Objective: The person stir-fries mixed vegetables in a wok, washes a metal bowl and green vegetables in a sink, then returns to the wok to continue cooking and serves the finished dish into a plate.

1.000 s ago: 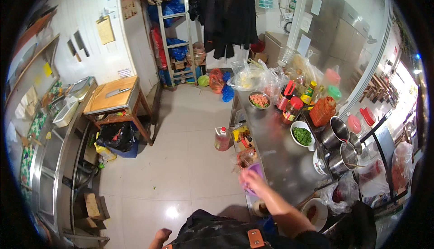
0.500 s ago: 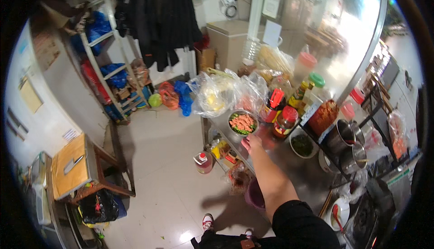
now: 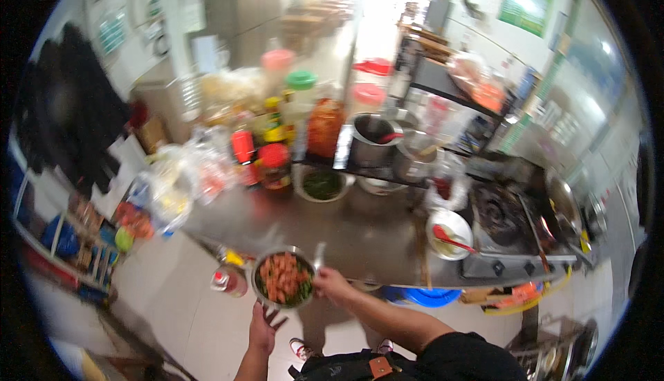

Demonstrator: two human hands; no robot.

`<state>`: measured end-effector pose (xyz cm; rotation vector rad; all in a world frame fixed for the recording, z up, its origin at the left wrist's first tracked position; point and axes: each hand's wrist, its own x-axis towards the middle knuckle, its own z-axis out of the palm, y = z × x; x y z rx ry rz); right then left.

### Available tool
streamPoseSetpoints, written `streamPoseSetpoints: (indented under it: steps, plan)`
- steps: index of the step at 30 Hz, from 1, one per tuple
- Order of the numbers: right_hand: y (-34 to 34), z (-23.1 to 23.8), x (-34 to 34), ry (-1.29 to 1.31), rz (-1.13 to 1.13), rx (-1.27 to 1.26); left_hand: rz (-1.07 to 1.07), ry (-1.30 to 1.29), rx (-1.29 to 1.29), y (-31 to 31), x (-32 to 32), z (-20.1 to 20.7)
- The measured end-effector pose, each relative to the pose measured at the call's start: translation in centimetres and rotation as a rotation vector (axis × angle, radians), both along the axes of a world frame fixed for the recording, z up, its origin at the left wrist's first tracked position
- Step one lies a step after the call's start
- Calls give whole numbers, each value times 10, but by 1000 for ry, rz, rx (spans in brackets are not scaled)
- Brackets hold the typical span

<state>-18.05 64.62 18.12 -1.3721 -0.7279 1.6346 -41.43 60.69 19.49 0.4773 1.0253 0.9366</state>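
A round metal bowl (image 3: 282, 303) is lifted off the counter, just past its front edge. Pinkish chopped meat (image 3: 286, 276) fills most of it, with chopped greens (image 3: 306, 288) around the side. Its right rim is gripped by my right hand (image 3: 333, 286), whose fingers are closed there. My left hand (image 3: 262, 327) is at the bowl's near underside with fingers spread; whether it bears weight I cannot tell.
Behind the bowl runs a steel counter (image 3: 360, 232) with several jars, a bowl of dark greens (image 3: 322, 184) and metal pots (image 3: 373, 146). To the right are a white bowl with a red spoon (image 3: 449, 236) and a gas stove (image 3: 501, 222). A jug (image 3: 229, 281) stands on the floor.
The bowl has left the counter and come towards me in my right hand. My left hand has entered beside it. The view has turned right, towards the stove.
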Motion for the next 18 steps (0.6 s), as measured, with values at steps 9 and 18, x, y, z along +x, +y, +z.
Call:
streamPoseSetpoints:
  steps: [9,18]
  plan:
    - [-294,85,216,190,-246,-81,-630,-223,-101,-90,246,72]
    - [-529,66,320,-32,-567,-152,-926,-294,5,-145,574,218]
